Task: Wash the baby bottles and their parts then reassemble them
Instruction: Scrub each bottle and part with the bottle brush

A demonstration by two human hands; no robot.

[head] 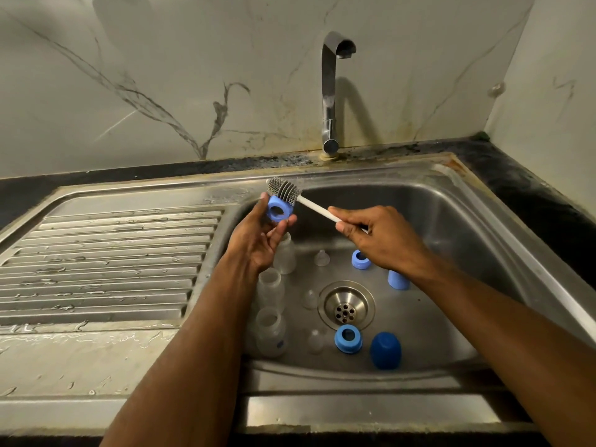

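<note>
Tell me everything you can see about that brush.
The brush has a grey ribbed head, seemingly silicone, on a thin white handle. It is held tilted above the sink, head up and to the left. The right hand grips the handle's lower end. The head lies against the outside of the blue ring that the left hand holds.
</note>
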